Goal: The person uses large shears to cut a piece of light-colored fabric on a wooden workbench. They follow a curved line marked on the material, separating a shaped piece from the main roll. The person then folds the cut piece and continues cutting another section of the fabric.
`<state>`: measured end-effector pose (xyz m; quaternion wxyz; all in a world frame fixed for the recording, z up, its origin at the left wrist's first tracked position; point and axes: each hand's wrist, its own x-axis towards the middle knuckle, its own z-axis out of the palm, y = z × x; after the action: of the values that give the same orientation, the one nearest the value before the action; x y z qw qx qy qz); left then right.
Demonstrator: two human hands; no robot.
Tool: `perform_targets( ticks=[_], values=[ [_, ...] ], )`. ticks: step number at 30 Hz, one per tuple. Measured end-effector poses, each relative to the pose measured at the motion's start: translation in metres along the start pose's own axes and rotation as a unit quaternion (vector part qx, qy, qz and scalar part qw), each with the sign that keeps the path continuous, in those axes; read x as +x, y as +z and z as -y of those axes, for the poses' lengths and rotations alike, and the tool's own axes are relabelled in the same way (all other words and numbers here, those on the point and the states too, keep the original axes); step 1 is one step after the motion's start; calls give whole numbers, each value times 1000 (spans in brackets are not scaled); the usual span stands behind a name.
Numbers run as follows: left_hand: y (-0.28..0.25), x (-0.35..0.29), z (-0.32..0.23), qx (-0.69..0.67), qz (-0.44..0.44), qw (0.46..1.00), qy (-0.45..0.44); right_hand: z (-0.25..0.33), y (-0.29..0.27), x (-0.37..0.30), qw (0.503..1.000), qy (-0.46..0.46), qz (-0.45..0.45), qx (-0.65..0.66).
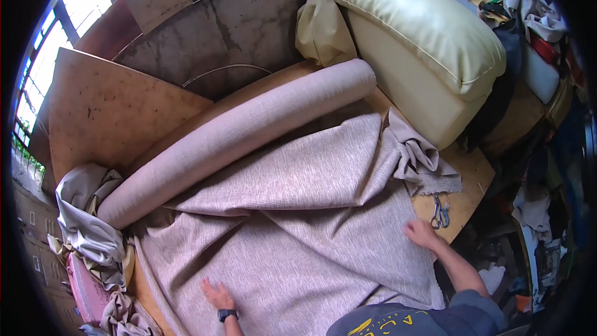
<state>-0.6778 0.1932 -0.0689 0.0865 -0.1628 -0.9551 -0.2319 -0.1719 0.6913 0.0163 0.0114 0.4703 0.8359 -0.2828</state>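
A wide sheet of grey-beige woven fabric (292, 230) lies spread over a wooden table (472, 177), unrolled from a thick fabric roll (242, 134) lying diagonally across the far side. My left hand (216, 294), with a dark watch on the wrist, rests flat on the cloth near the front edge, fingers apart. Over at the cloth's right edge my right hand (421, 233) presses flat, fingers spread. A pair of scissors (440, 213) lies on the bare wood just beyond that hand. Neither hand holds anything.
A cream leather cushion (423, 37) stands at the back right. Crumpled pale cloth (87, 224) piles up at the table's left end, next to a pink object (87, 292). A wooden board (106, 112) leans at left. Heaps of clothing and scraps (528, 25) fill the right side.
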Motion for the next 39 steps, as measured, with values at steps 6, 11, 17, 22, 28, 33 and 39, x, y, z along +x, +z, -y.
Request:
perform_targets(
  ticks=[6,11,17,22,28,33,39],
  values=[
    [77,-14,-29,155,-24,986,-55,153,29,237,949,-194,-223,108],
    [46,-4,-48,139,-3,988,-64,263,23,344,872,-379,-281,-129],
    [55,-11,-26,165,-18,985,-45,313,64,471,772,-476,-410,-96],
    [56,-12,-37,167,-7,985,-43,371,-12,524,814,-492,-264,-158],
    [62,0,-32,133,-19,991,5,390,27,612,852,-355,-380,-66],
    [58,-7,-28,133,-27,991,-3,331,104,460,919,-377,-115,23],
    [68,-12,-4,169,-27,985,-11,64,-5,266,915,-176,-350,-92]
  ],
)
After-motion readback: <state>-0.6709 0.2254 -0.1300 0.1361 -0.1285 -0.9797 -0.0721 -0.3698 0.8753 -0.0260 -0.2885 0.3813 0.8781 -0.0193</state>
